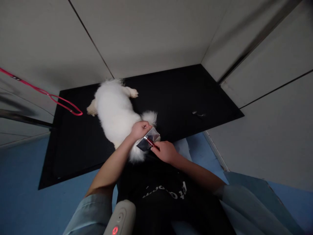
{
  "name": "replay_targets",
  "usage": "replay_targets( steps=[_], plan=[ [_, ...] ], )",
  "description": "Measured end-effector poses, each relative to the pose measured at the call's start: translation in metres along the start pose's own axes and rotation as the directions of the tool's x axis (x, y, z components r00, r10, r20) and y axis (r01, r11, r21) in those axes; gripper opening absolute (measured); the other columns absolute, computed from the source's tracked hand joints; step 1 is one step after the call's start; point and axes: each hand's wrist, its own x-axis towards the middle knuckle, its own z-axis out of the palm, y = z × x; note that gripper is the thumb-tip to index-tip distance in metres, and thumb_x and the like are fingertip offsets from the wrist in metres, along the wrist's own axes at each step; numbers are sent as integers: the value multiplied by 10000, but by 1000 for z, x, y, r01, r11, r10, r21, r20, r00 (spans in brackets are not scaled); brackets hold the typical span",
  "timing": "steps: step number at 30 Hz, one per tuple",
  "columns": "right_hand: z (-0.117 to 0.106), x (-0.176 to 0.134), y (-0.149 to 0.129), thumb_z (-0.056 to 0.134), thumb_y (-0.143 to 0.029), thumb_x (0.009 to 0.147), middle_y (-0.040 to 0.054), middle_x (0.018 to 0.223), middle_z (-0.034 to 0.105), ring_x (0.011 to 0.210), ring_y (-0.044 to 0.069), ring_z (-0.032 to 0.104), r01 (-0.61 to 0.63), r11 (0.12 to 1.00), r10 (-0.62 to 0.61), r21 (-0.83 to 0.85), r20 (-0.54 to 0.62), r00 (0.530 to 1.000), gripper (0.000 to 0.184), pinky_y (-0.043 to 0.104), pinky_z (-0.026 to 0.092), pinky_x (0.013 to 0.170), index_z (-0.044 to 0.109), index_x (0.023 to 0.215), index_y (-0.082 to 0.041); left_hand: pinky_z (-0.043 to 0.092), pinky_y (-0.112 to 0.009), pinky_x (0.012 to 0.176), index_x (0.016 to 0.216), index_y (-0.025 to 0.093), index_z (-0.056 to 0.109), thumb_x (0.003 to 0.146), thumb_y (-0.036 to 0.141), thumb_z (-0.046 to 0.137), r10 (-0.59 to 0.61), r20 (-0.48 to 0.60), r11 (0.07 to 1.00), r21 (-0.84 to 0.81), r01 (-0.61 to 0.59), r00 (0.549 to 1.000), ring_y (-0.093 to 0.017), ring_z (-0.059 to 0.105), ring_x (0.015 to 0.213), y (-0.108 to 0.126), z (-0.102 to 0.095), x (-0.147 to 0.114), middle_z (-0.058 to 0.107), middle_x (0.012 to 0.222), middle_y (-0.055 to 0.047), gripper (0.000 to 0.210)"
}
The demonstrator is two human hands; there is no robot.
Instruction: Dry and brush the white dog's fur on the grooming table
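A white fluffy dog is on the black table, its head end towards me. My right hand grips the red handle of a slicker brush. The brush's broad, shiny head lies over the fur at the dog's head, between my two hands; its bristle side is hidden. Just above the brush, my left hand rests closed against the dog's head. Whether its curled fingers hold fur cannot be made out. White fur sticks out on both sides of the brush.
The black table stands against pale wall panels. A red leash loop hangs over its left end, and a small light-coloured bit lies on the right. A dark metal post rises behind the right corner. The floor is blue.
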Motion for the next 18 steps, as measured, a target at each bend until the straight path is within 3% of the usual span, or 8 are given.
replay_targets(
  steps=[2,6,11,14,18],
  plan=[
    [1,-3,1,422,-422,968,91,956,761,875,209,703,-43,999,43,-32,26,999,384,262,411,689,728,978,-190,249,-262,524,545,204,435,843,472,524,-24,32,999,-27,25,999,-119,375,504,3,2,8,425,510,31,411],
    [1,-19,8,493,-401,922,117,918,761,828,226,707,-59,993,79,-97,219,972,346,263,399,651,746,906,-165,226,-267,515,544,209,396,844,453,520,-44,24,996,-75,46,999,-115,338,489,4,7,22,376,497,40,406],
    [-8,-3,-17,400,-436,984,89,956,757,887,210,694,9,1000,-8,-18,18,1000,408,253,406,706,727,958,-194,215,-272,506,533,214,370,844,417,555,-86,-47,987,-140,79,995,-112,319,494,3,14,41,338,492,46,415],
    [-5,-2,-17,408,-412,977,122,999,754,918,231,699,-91,993,97,-73,78,992,400,267,421,703,728,1003,-174,221,-274,519,528,217,360,859,386,557,-96,-79,986,-140,85,992,-103,309,495,3,13,41,331,491,49,420],
    [0,-38,9,469,-363,936,154,964,757,881,273,714,-221,966,243,-137,171,955,347,304,446,688,754,939,-166,240,-274,543,541,216,363,878,386,539,-72,-107,989,-135,57,992,-103,336,509,3,13,36,351,501,46,416]
  ],
)
